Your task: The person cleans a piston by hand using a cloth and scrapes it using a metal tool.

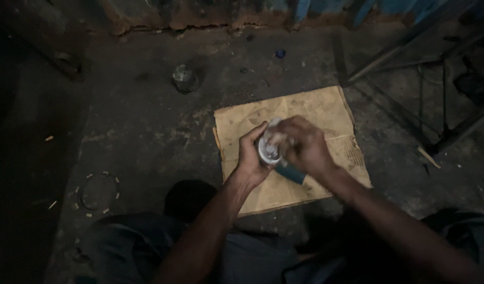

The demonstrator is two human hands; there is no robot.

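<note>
2 hands [251, 158] [305, 147], 1 white part [268, 150], 1 cardboard [326, 108].

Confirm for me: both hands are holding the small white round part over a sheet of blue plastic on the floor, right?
Not quite. In the head view, both hands, left hand and right hand, hold the white round part over a sheet of brown cardboard, not blue plastic.

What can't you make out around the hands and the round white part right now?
- Round white part, head view: its far side and middle are covered by the right hand and a pale rag.
- Teal piece: mostly hidden under the right wrist, so its shape is unclear.
- Left hand: palm side hidden behind the part.
- Small grey object on the floor: too dim to identify.
- Left of the frame: lost in shadow.
</note>
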